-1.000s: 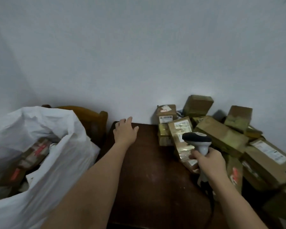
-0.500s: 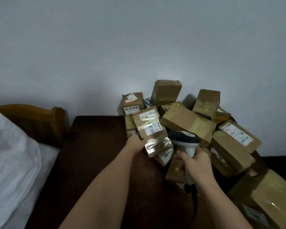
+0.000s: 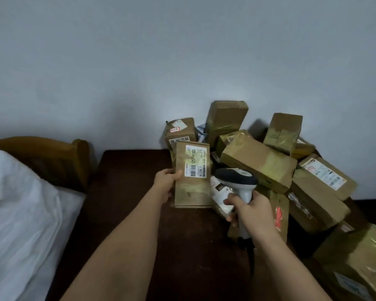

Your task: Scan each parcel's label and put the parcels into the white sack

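Nearest, lower right of centre: right hand (image 3: 251,210) wrapped round scanner (image 3: 239,185) handle, head aimed up-left, presumably toward the label (image 3: 195,161). Centre: left hand (image 3: 166,186) grasping parcel (image 3: 192,175) by its left edge, held upright, label turned to the camera, likely for reading. Lower left: white sack (image 3: 20,213), well apart from that parcel. Beneath: dark wooden table (image 3: 128,192). Right, farther back: heap of parcels (image 3: 269,166) against pale wall (image 3: 182,61). Left, behind the sack: wooden chair back (image 3: 52,153).
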